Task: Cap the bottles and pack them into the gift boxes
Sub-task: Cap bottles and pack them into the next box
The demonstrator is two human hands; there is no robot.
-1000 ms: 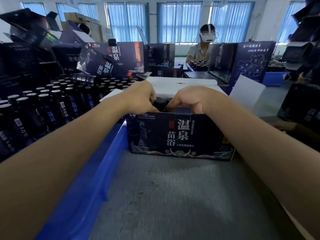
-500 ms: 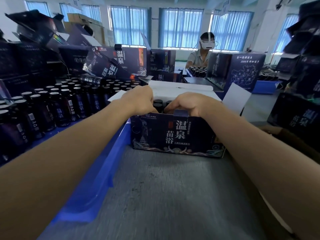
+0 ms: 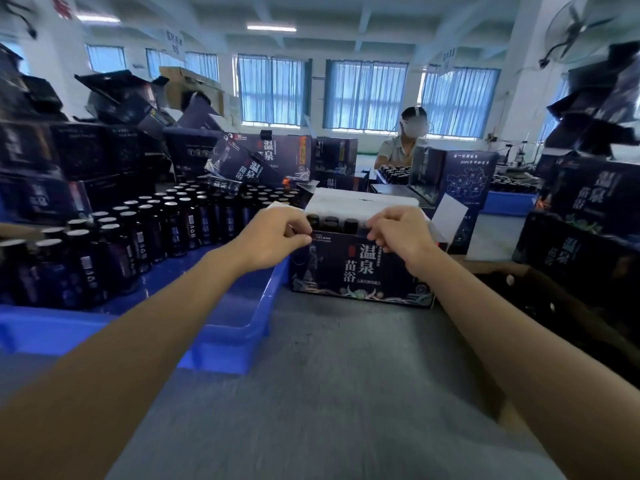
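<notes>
Your left hand and right hand pinch the gift box by its front top edge. Grey tabletop stretches toward you, with the blue crate just left.

Bottles in gift box

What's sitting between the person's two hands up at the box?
Head view: between the left hand and right hand show the dark tops of bottles standing in the gift box, behind its front rim.
</notes>
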